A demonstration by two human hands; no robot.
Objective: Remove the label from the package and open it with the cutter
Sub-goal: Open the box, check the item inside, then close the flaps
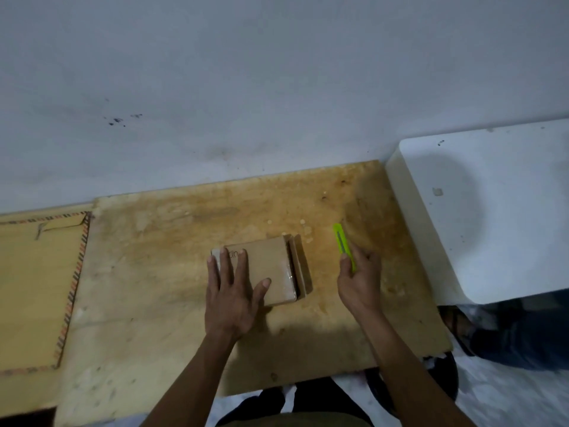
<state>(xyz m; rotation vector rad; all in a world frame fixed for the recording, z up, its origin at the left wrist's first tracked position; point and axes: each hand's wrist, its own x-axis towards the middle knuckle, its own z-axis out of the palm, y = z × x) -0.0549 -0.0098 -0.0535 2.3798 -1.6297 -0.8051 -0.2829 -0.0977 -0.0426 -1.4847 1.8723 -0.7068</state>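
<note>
Your left hand point(231, 291) lay flat, fingers spread, on the cardboard package point(268, 269), half-covering unreadable print, while your right hand point(358, 280) gripped the neon-green cutter point(342, 241).

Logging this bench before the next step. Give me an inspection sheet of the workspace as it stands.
Surface: stained wooden board, against a pale wall.
Job's things: brown cardboard package lying flat, its right end flap standing open; no label seen on the visible faces. Green cutter to its right; whether the blade is out cannot be told.
Clutter: large tan envelope with striped border at the left edge.
Hands: left hand pressed flat on the package; right hand gripping the cutter, clear of the package.
Cables: nothing seen.
Surroundings: white rounded unit on the right; dark clothing below it.
</note>
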